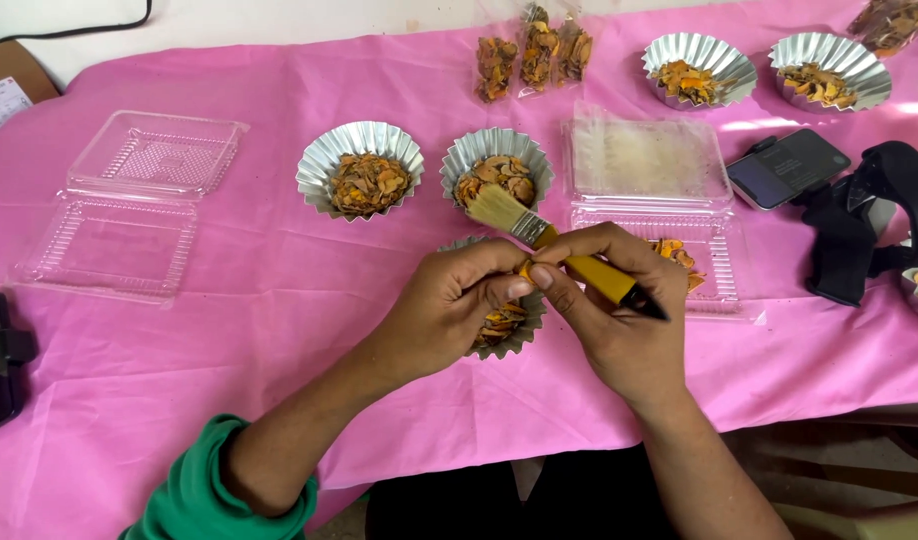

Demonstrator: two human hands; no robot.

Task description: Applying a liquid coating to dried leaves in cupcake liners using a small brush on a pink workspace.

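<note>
I see right hand pinching yellow-handled brush mid-handle, bristles far-left over foil cup at table centre. Left hand fingertips pressed on small dried chip (mostly hidden). I judge chips light, brittle; hold edges gently. 2 filled cups beyond.

Pink cloth over the tabletop; silver fluted foil cups holding orange-brown dried pieces; yellow-handled brush with pale bristles and black tip; clear plastic containers; green sleeve.
</note>
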